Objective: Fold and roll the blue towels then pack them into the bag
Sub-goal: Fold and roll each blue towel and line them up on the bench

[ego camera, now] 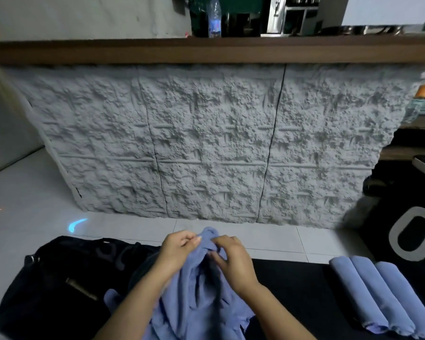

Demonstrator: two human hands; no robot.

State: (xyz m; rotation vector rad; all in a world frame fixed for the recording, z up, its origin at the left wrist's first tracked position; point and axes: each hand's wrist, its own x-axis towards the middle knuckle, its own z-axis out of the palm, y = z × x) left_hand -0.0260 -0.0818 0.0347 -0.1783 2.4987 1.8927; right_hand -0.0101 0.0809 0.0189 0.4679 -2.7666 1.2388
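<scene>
head view: left hand [179, 249] and right hand [231, 260] both pinch a crumpled, fleecy blue towel [196, 295]; three smooth rolled towels [378, 293] lie at 4 o'clock, a soft black bag [57, 285] at 8 o'clock.

One wide-angle view from the head, facing forward and down.
It sits close above the left hand [178, 250] and right hand [232, 262], which grip the towel [196, 295] at the bottom edge. Floor [35, 197] and a grey panel [206, 143] fill the view ahead, with straight lines bowed near the corners.
</scene>
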